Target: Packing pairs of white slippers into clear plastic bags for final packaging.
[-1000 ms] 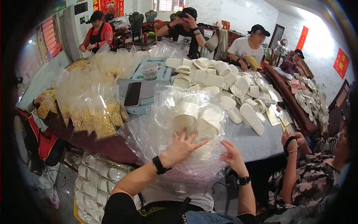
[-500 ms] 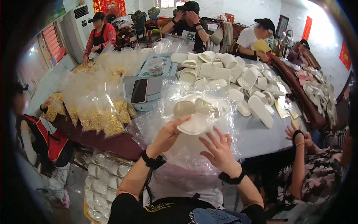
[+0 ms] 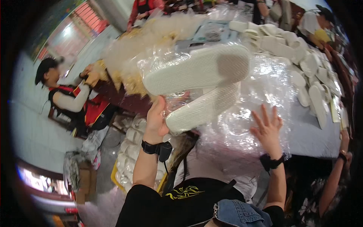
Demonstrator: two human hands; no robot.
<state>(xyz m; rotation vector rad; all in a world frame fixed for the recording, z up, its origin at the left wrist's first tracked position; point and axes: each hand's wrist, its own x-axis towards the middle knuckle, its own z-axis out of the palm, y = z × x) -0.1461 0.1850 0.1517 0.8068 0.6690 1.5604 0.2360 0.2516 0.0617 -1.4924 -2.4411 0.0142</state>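
Observation:
My left hand grips a clear plastic bag lifted close to the camera, with two white slippers inside, soles toward me. The upper slipper lies across the lower slipper. My right hand is open with fingers spread, resting against a heap of loose clear plastic bags on the table's near edge. Both wrists carry black bands.
Many white slippers cover the grey table to the right. Bags of yellowish stuff stand at the left. A seated person in red and black is at left; another person's arm at right. Slipper stacks lie on the floor.
The bag with the slippers has been lifted up toward the camera by my left hand. The view has tilted and swung left. My right hand stays spread on the plastic.

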